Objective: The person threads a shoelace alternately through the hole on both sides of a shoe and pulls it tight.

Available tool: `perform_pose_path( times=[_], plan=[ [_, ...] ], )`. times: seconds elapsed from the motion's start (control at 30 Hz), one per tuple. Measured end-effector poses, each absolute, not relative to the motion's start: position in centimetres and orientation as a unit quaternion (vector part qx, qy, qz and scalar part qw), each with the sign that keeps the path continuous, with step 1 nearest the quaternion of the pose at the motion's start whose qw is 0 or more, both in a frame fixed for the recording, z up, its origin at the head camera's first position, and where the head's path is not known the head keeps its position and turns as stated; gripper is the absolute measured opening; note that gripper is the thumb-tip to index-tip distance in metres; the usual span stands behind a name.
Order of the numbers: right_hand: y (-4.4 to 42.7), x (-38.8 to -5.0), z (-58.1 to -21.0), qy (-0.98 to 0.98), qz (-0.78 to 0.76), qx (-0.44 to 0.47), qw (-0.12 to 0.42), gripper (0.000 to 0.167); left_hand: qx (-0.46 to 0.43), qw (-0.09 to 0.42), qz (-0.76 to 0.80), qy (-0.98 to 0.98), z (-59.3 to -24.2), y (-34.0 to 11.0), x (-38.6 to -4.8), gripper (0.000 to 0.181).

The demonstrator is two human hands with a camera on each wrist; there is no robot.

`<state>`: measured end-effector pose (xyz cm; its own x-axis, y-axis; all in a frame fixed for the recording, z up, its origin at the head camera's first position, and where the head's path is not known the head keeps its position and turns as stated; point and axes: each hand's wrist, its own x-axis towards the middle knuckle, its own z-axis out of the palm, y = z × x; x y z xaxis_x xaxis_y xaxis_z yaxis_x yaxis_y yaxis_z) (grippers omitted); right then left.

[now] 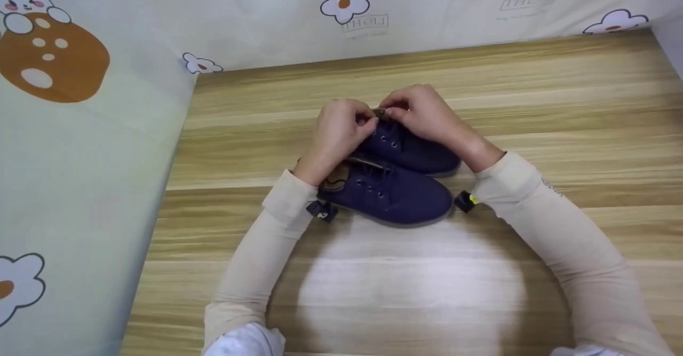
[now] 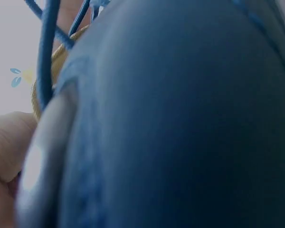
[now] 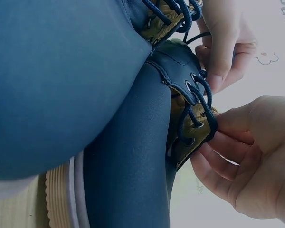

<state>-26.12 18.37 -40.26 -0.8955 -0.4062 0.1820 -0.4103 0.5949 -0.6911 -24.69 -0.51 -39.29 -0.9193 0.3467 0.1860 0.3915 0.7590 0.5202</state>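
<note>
Two navy lace-up shoes lie side by side, toes to the right in the head view: a near shoe (image 1: 411, 198) and a far shoe (image 1: 427, 156). Both hands are at the far shoe's lacing. My left hand (image 1: 339, 129) has thumb and forefinger pinched together by a dark lace (image 3: 198, 37), seen in the right wrist view. My right hand (image 1: 427, 113) pinches the edge of the far shoe's eyelet flap (image 3: 199, 135), whose tan lining shows. Blue leather (image 2: 180, 118) fills most of the left wrist view, hiding much of the left hand's work.
The shoes stand on a wood-grain tabletop (image 1: 405, 292). Pale sheeting with printed flowers (image 1: 267, 20) rises behind and at the left. Small dark wrist cameras hang near both cuffs, the right one (image 1: 466, 201) close to the near shoe's toe.
</note>
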Motion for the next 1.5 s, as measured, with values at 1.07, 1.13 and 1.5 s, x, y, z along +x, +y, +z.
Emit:
perform_pose_path(
  times=[1.07,1.13,1.5],
  plan=[
    [18.0,-26.3,-38.1,-0.896,0.376,0.215,0.098,0.017,-0.189,0.058,-0.328,-0.924,-39.1,-0.3,-25.7,0.018],
    [17.8,-26.2,-38.1,-0.89,0.392,0.209,0.1,0.017,-0.182,0.054,-0.337,-0.922,-39.0,-0.1,-25.7,0.017],
    [18.5,-25.8,-39.7,-0.905,0.354,0.231,-0.039,0.02,-0.134,0.125,-0.574,-0.798,-36.1,-1.0,-25.4,0.014]
  ],
)
